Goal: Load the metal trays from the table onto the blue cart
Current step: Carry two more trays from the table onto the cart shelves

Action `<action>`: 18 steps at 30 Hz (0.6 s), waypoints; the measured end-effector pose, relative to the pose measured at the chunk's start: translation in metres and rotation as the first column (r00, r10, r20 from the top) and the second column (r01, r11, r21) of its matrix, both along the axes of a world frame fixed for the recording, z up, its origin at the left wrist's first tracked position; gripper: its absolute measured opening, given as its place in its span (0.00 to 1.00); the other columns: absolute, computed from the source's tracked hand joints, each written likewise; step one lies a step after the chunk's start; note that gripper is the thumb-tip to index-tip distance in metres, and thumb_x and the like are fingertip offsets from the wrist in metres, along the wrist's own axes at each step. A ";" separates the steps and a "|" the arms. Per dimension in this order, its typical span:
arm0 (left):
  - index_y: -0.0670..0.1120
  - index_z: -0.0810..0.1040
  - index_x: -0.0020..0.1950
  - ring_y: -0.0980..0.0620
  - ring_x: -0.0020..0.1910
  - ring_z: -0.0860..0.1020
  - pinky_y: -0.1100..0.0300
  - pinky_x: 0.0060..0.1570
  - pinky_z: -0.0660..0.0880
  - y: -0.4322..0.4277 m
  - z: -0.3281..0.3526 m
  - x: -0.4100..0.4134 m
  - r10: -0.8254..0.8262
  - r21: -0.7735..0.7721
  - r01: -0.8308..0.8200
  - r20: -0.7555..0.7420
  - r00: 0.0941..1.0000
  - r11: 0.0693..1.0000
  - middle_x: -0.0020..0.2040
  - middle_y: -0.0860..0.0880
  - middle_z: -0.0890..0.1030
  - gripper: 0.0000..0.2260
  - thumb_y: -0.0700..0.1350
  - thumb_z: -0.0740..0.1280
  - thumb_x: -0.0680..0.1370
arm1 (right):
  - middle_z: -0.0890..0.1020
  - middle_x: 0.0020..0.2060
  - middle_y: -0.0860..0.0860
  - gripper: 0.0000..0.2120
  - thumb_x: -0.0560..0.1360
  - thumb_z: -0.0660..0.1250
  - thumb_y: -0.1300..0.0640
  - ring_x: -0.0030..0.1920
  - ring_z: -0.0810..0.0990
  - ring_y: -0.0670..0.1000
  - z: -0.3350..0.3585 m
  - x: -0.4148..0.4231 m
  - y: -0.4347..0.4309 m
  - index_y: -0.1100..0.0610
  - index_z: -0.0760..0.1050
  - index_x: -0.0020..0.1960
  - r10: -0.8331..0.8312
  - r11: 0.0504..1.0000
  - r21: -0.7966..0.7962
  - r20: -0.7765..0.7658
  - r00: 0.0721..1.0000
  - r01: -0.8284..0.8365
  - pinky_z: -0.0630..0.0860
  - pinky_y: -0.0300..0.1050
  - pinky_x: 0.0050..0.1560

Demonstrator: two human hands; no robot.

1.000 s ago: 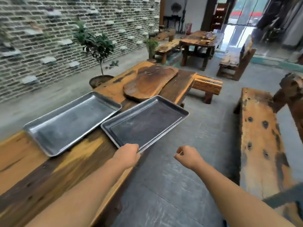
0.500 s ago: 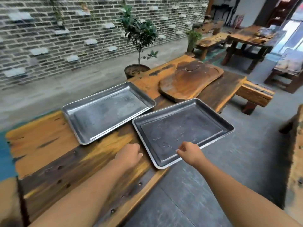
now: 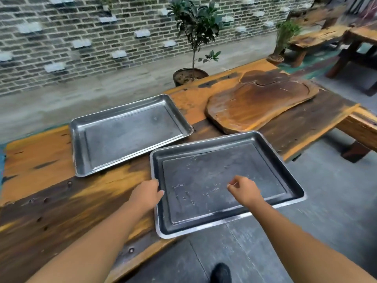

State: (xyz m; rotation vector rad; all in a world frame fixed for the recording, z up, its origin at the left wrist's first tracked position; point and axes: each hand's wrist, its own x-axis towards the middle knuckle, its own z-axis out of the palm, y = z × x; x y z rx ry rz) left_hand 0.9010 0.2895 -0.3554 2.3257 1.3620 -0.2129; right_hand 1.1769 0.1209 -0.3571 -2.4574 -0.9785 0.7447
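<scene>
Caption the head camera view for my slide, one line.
Left hand grips the near tray by its rim, right hand hovers curled above it; a second tray lies behind on the wooden table.

Two metal trays (image 3: 130, 133) (image 3: 204, 160), two potted plants (image 3: 195, 27) (image 3: 285, 35), one wooden slab (image 3: 259, 103), one table (image 3: 40, 160) and two hands (image 3: 145, 196) (image 3: 244, 190)

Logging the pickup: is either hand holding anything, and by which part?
The left hand grips the near dark metal tray by its left rim; the right hand hovers over it, holding nothing.
</scene>
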 end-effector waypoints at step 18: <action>0.43 0.73 0.67 0.43 0.60 0.77 0.53 0.57 0.74 0.000 -0.033 0.072 0.418 -0.090 -0.415 0.028 0.908 0.906 0.63 0.44 0.78 0.22 0.48 0.70 0.76 | 0.83 0.52 0.58 0.19 0.74 0.70 0.53 0.54 0.81 0.60 -0.039 0.214 0.002 0.60 0.76 0.61 -0.052 0.999 -0.004 0.025 0.998 0.052 0.73 0.47 0.51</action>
